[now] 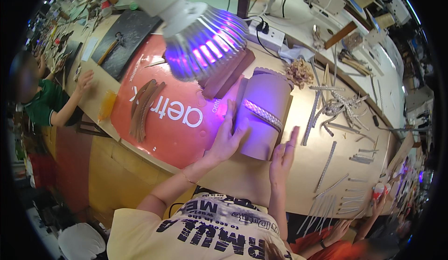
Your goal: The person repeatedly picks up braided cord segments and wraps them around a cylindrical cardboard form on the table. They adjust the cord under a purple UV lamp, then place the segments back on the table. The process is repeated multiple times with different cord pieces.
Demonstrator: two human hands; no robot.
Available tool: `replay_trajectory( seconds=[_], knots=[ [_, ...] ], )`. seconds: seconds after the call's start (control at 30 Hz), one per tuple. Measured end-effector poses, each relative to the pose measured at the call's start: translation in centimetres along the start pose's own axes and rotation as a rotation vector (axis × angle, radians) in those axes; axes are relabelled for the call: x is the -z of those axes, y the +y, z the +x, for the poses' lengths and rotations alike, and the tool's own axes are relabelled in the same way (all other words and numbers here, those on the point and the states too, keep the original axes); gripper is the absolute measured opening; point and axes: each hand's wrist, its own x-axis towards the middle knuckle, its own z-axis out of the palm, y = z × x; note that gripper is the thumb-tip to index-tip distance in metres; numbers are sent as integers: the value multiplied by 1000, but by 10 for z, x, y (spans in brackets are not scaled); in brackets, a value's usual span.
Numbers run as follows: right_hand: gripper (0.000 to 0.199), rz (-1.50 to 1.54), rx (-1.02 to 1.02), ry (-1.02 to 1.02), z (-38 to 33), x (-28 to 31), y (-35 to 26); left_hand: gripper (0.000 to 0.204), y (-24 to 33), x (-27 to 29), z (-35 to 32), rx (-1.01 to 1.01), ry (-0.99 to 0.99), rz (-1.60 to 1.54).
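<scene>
A stack of brown, sheet-like pieces (pixel 261 141) with a curved front edge lies on the table before me. Across its top runs a silvery braided strip (pixel 262 115), slanting down to the right. My left hand (pixel 228 136) is at the stack's left edge, fingers stretched out and thumb apart. Along the lower right side of the stack, my right hand (pixel 283 159) is held upright with straight fingers. Neither hand grips anything that I can see; whether the fingertips press on the stack's sides is unclear.
A lit metal-finned lamp (pixel 207 38) hangs above. Brown strips (pixel 147 110) lie on a red sheet (pixel 170 141). More braided strips (pixel 340 103) are heaped at right. A hammer (pixel 109 50) rests on a black slab (pixel 133 38). Co-workers sit at left and lower right.
</scene>
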Motion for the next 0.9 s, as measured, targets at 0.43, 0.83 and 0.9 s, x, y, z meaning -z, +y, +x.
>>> replay_trajectory(
  seconds=[0.43,0.83,0.9],
  knots=[
    [22,-246,386,62,25,4,-31,52,12,-16,-12,-158,87,215],
    [16,476,-130,-450,0,38,-80,35,86,-17,-24,60,-87,-524],
    [17,465,-146,-457,-1,38,-83,34,96,-14,-25,74,-74,-458]
  ],
)
